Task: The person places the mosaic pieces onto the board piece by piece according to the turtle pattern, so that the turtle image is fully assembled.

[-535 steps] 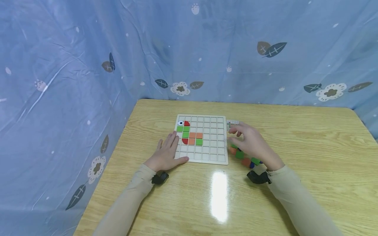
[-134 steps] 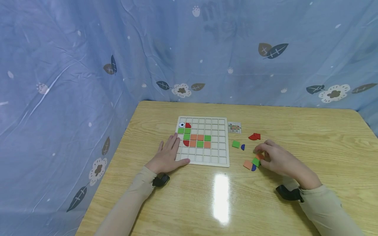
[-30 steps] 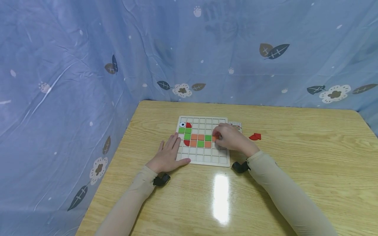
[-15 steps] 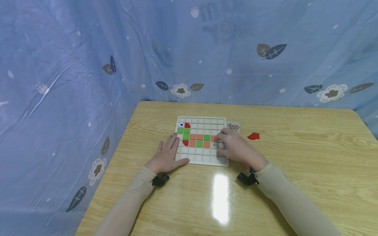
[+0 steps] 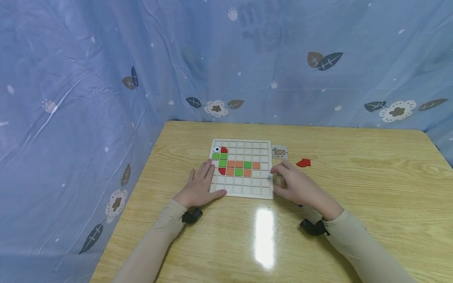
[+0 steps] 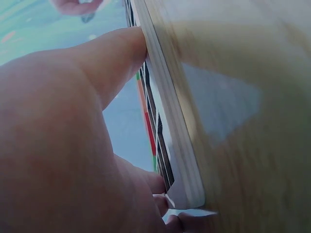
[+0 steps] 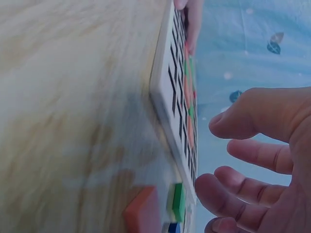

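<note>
Mid-frame, coloured tiles (image 5: 239, 164) could be jolted if the board (image 5: 247, 190), touched by the flat left hand (image 5: 199, 186), were bumped by the relaxed, empty right hand (image 5: 300, 185).

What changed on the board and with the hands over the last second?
Right hand let go of the orange tile, now the rightmost tile on the board, and drew back rightward to the board's right edge.

Unchanged: left hand at the board's left side; red pieces.
</note>
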Demonstrator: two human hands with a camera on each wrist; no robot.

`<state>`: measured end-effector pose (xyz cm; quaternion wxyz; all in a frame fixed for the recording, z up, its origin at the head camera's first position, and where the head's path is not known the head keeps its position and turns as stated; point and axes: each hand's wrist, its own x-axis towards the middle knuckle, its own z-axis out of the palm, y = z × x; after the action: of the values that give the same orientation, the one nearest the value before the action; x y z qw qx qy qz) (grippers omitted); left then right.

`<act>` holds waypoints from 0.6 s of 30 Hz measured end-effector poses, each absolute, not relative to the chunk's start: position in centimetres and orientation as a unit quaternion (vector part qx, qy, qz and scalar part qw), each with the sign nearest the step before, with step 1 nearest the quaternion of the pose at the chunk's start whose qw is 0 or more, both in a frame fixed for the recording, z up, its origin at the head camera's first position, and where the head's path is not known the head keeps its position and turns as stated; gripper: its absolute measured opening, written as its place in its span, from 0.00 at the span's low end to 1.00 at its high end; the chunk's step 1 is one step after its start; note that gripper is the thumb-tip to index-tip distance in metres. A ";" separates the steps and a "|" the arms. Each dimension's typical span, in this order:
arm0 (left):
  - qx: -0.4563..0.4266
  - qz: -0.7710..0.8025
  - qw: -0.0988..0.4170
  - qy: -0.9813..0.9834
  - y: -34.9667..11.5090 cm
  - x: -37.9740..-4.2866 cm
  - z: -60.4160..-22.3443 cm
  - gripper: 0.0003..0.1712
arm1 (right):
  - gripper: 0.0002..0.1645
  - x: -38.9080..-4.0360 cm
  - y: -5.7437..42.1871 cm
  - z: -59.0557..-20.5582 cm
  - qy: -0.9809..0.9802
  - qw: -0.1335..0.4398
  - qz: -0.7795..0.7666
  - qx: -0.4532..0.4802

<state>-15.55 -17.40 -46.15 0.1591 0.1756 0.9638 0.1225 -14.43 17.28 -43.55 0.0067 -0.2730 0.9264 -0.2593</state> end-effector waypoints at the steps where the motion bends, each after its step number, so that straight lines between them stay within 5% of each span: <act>1: 0.175 0.124 0.158 0.964 -17.4 -15.6 -46.2 0.63 | 0.21 -14.3 17.5 -43.6 0.926 0.007 -0.261 -0.273; 18: 0.181 0.126 0.151 0.964 -17.5 -15.8 -46.4 0.63 | 0.26 -13.0 21.4 -43.5 0.929 0.019 -0.293 -0.225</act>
<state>-15.75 -17.51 -46.35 0.1505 0.1809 0.9637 0.1260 -12.99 21.40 -43.48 0.0193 -0.2250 0.9290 -0.2932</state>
